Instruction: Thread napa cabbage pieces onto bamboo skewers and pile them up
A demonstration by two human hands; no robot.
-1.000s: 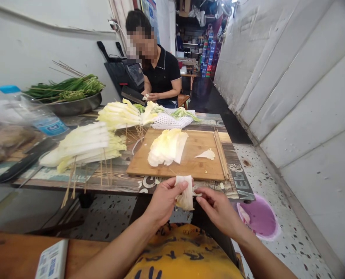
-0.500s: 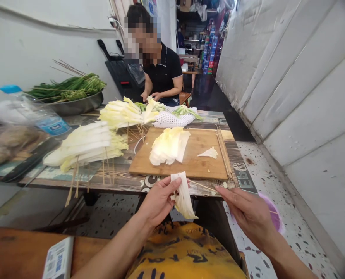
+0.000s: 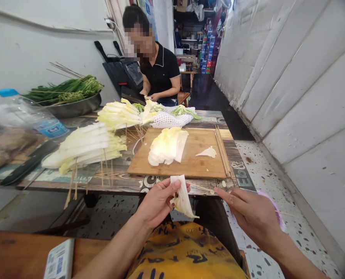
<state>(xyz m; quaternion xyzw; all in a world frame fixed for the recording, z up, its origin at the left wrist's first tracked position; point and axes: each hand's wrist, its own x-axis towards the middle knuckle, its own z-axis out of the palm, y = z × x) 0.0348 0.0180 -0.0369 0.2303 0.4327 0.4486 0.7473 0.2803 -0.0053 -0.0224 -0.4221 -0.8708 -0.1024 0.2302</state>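
Note:
A folded cabbage leaf (image 3: 183, 199), white with a yellowish frilled end, is pinched in my left hand (image 3: 160, 201) in front of the table edge. My right hand (image 3: 248, 209) is closed around a thin wooden skewer (image 3: 201, 187), whose far end meets the leaf at my left fingertips. Whether its point has gone through the leaf is hidden. Just beyond my hands, cut cabbage leaves (image 3: 167, 146) lie overlapping on the wooden cutting board (image 3: 195, 166), with a small leaf scrap (image 3: 207, 152) to their right. Loose skewers (image 3: 222, 151) lie along the board's right edge.
Skewered cabbage leaves (image 3: 82, 145) are piled at left beside a black-handled knife (image 3: 27, 166). Behind are a metal bowl (image 3: 76, 110) of skewered greens, a water bottle (image 3: 48, 124) and white foam netting (image 3: 169, 119). A co-worker (image 3: 160, 69) sits across the table (image 3: 120, 182).
The leaf and skewer stay in my hands, almost in the same place. The view has shifted slightly. The co-worker's head has dipped lower, and their hands have moved a little.

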